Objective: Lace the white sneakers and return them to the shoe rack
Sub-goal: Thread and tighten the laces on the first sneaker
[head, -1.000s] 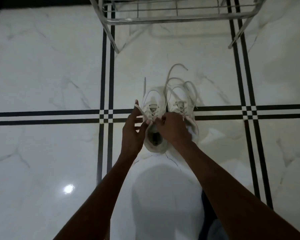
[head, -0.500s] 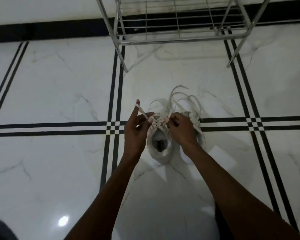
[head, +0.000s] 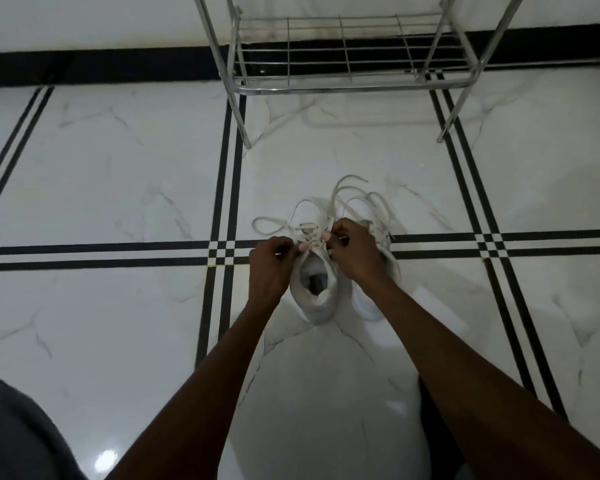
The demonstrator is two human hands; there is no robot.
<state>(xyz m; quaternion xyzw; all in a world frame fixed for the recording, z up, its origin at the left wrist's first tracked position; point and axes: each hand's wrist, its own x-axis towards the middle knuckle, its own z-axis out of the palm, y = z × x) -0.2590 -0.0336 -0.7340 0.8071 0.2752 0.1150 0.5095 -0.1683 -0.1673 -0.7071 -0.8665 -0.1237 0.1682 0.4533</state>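
Down on the floor (head: 118,188) we pinch the lace (head: 269,224) of the nearer sneaker (head: 314,289), left hand (head: 269,268) and right hand (head: 355,252) each closed on a strand; the shoe rack (head: 347,83) stands just beyond.

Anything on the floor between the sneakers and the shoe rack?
No. In the head view only bare floor separates the sneakers from the shoe rack; loose lace loops reach toward it but stop short.
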